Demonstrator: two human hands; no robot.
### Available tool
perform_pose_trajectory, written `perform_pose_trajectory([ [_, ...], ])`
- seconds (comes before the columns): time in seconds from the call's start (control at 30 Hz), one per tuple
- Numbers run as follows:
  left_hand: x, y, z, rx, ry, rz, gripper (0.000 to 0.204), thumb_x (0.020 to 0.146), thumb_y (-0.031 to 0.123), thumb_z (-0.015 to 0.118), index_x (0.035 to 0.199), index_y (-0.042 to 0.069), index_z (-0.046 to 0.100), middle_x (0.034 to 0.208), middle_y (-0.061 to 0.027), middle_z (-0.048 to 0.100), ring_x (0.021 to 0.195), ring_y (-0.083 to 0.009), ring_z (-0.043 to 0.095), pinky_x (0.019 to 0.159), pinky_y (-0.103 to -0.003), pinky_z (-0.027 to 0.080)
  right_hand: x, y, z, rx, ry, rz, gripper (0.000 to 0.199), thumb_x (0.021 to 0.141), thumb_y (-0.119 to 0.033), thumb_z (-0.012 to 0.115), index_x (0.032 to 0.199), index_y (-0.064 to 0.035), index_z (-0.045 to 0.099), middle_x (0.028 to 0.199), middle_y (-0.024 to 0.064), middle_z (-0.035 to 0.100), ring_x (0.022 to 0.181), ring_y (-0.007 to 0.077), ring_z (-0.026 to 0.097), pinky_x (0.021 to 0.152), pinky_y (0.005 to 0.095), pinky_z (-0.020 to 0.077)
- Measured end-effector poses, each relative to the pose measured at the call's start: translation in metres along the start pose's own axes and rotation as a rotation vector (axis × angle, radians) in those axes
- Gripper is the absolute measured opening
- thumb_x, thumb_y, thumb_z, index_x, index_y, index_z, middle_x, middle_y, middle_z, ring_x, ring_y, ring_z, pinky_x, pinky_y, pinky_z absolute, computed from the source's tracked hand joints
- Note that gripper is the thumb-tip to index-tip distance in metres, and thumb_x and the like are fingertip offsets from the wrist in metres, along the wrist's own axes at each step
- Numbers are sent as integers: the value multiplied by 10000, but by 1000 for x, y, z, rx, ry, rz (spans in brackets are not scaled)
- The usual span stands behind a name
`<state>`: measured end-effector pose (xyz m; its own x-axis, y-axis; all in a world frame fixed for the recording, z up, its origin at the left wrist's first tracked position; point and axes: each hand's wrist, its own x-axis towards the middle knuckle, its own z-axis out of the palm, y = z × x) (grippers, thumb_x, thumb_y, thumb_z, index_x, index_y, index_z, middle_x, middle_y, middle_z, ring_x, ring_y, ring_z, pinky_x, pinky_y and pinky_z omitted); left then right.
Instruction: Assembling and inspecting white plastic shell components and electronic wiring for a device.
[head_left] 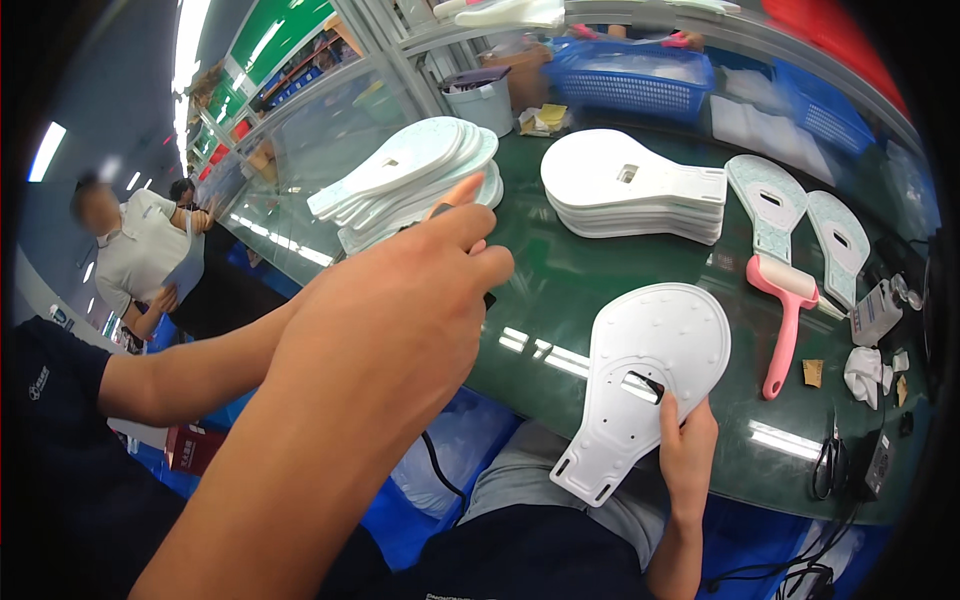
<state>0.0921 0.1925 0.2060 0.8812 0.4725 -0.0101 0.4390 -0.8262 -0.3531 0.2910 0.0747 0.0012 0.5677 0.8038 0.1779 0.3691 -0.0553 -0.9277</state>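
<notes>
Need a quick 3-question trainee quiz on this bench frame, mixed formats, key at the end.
1. True or false: the right hand grips the white paddle-shaped plastic panel near its narrow end.
2. The pink lint roller lies: A) left of the held panel, B) right of it, C) inside the blue basket.
3. Fill in: the left hand is closed around a dark tool with an orange tip and a ____ trailing below.

Key: 1 true; 2 B; 3 cable
</notes>
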Motion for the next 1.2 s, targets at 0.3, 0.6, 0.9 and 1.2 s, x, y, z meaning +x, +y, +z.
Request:
perform_pose_trajectory([
  [0.3,-6,17,-22,-707,281,-333,154,794,-13,504,941,-35,543,954,-62,574,784,-151,565,756,-271,446,2,6,-4,-24,18,-3,233,838,-80,488,1022,57,531,800,227,586,677,336,579,629,353,446],
  [0.6,-24,-12,15,-1304,599,-365,289,790,-25,528,1071,-8,461,1080,-102,498,906,-197,529,778,-290,461,-1,3,-2,-29,18,2,259,844,-89,481,1054,57,519,855,227,602,746,326,600,662,342,452],
  [0.9,-11,-47,34,-1254,882,-176,452,786,-37,552,1200,18,379,1206,-142,422,1029,-244,493,799,-310,475,3,12,-12,-80,60,-12,273,849,-103,474,1061,66,501,895,237,606,832,335,608,708,354,450],
  [1.2,7,-54,50,-1162,992,-57,569,783,-50,569,1293,40,335,1297,-166,379,1108,-268,479,805,-314,489,7,14,-10,-89,92,-64,255,836,-92,480,1015,86,516,893,245,600,837,330,604,723,354,443],
])
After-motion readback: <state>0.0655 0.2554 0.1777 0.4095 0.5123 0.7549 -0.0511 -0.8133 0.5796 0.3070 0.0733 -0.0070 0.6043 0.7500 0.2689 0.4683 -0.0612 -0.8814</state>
